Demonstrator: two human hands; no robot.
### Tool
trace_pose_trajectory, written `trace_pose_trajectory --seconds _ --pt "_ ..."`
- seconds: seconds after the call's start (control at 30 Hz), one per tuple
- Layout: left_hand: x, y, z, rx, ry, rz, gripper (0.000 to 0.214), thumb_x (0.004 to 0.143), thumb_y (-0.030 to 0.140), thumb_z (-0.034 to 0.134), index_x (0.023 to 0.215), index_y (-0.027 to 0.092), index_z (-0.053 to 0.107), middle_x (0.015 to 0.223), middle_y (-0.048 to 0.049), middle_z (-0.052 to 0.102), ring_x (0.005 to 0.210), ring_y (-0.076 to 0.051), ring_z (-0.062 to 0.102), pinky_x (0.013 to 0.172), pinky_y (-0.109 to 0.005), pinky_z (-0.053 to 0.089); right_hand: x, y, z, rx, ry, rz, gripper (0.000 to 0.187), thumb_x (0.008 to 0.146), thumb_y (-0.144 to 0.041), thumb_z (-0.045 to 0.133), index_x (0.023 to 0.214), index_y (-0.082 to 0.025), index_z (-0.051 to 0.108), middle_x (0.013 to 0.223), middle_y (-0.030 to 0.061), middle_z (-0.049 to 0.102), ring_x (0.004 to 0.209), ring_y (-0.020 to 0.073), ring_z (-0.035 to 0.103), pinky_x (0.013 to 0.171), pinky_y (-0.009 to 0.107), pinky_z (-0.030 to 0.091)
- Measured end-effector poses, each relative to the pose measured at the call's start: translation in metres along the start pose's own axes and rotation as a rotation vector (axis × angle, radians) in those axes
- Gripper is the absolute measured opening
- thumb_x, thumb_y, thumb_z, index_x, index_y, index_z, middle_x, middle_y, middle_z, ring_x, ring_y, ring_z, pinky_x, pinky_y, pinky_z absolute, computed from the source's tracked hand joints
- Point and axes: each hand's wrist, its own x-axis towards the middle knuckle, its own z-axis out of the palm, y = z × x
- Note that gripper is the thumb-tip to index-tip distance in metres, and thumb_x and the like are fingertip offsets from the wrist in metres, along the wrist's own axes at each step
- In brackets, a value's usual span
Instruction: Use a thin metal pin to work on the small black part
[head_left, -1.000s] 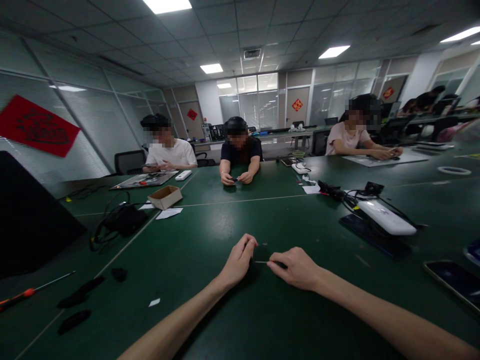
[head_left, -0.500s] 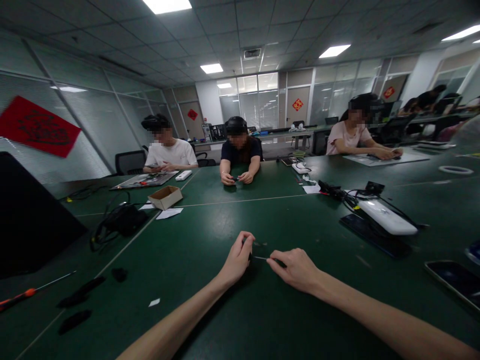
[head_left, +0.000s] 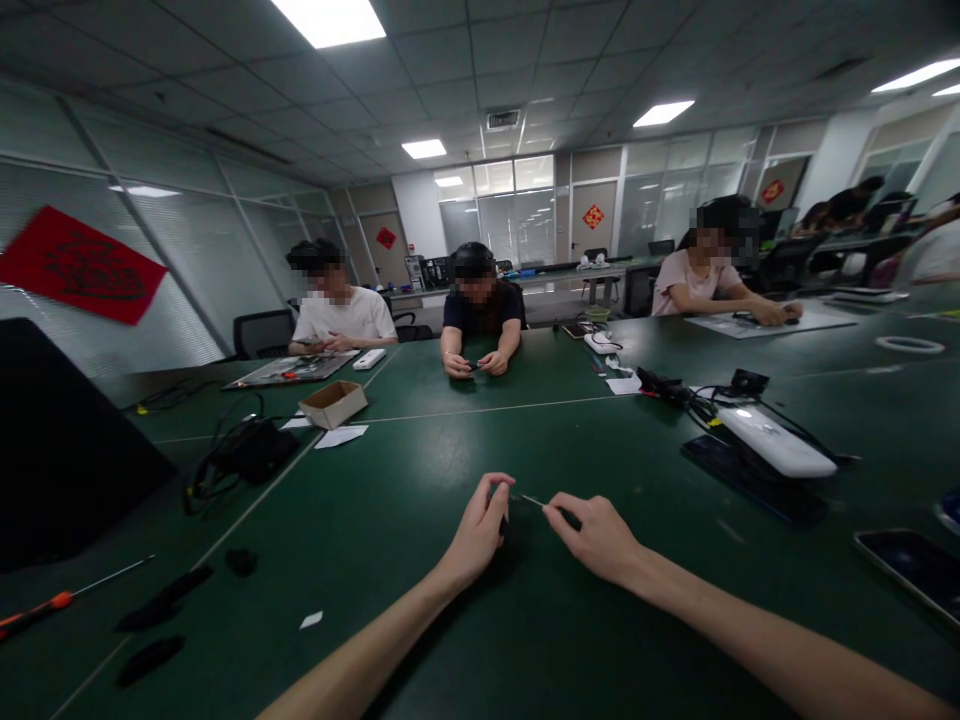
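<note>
My left hand (head_left: 478, 530) is closed around a small dark object (head_left: 501, 508) held just above the green table (head_left: 420, 470). My right hand (head_left: 596, 537) pinches a thin tool with a dark handle (head_left: 551, 508); its metal tip points left toward the small object. The two hands sit close together at the middle of the view. What the small dark object is cannot be made out.
An orange-handled screwdriver (head_left: 52, 603) and dark small parts (head_left: 150, 655) lie at the left. A cardboard box (head_left: 334, 403), a black cable bundle (head_left: 244, 450), a white device (head_left: 776, 443) and a phone (head_left: 911, 568) are on the table. Three people sit across it.
The tool's tip has risen and tilted up toward my left fingertips; both hands shifted slightly. The camera tipped a little upward.
</note>
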Motion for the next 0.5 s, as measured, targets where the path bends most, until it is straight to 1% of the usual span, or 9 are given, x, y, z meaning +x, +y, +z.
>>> trace_pose_trajectory --seconds 0.07,0.13,0.2,0.27,0.37,0.5 --pt "0.0013 -0.0011 0.0003 -0.005 -0.011 -0.004 0.037 0.088 0.053 0.035 0.103 0.020 0.045 0.062 0.0043 0.040 0.049 -0.008 0.036 0.042 -0.016 0.030 -0.0009 -0.0016 0.0002 -0.048 0.002 -0.012 0.040 0.096 -0.045 0.029 0.097 -0.021 0.061 0.065 -0.0015 0.061 0.048 0.0081 0.052 0.043 0.018 0.036" --pt "0.0018 -0.0020 0.0003 0.020 -0.014 0.004 0.034 0.088 0.051 0.037 0.095 0.020 0.046 0.063 0.0039 0.041 0.050 -0.008 0.037 0.042 -0.015 0.030 -0.0014 -0.0032 0.0006 -0.132 0.035 -0.036 0.039 0.095 -0.044 0.031 0.095 -0.021 0.062 0.065 -0.0009 0.060 0.050 0.0087 0.053 0.048 0.019 0.037" --pt "0.0017 -0.0026 -0.0007 0.048 -0.022 0.014 0.032 0.087 0.050 0.040 0.091 0.019 0.046 0.064 0.0035 0.042 0.053 -0.008 0.039 0.044 -0.015 0.031 -0.0015 -0.0040 0.0015 -0.212 0.052 -0.063 0.037 0.095 -0.043 0.032 0.093 -0.020 0.062 0.066 -0.0001 0.061 0.053 0.0093 0.054 0.051 0.020 0.038" --pt "0.0014 -0.0026 -0.0022 0.067 -0.036 0.009 0.031 0.087 0.048 0.041 0.088 0.019 0.047 0.064 0.0032 0.043 0.055 -0.008 0.040 0.046 -0.015 0.032 -0.0013 -0.0036 0.0028 -0.253 0.032 -0.090 0.037 0.095 -0.042 0.033 0.093 -0.020 0.062 0.067 0.0005 0.061 0.053 0.0095 0.054 0.052 0.021 0.038" --pt "0.0011 -0.0017 -0.0042 0.097 -0.061 -0.001 0.030 0.087 0.047 0.041 0.086 0.017 0.049 0.065 0.0025 0.043 0.056 -0.008 0.040 0.049 -0.015 0.033 -0.0010 -0.0013 0.0055 -0.249 0.005 -0.122 0.036 0.095 -0.041 0.034 0.093 -0.019 0.062 0.068 0.0004 0.061 0.052 0.0089 0.053 0.051 0.020 0.037" --pt "0.0011 -0.0002 -0.0051 0.141 -0.065 0.031 0.030 0.087 0.045 0.042 0.084 0.016 0.051 0.066 0.0014 0.045 0.058 -0.009 0.040 0.050 -0.016 0.032 -0.0011 0.0011 0.0082 -0.221 0.020 -0.145 0.033 0.095 -0.039 0.035 0.093 -0.019 0.061 0.067 -0.0005 0.061 0.052 0.0081 0.054 0.052 0.020 0.038"
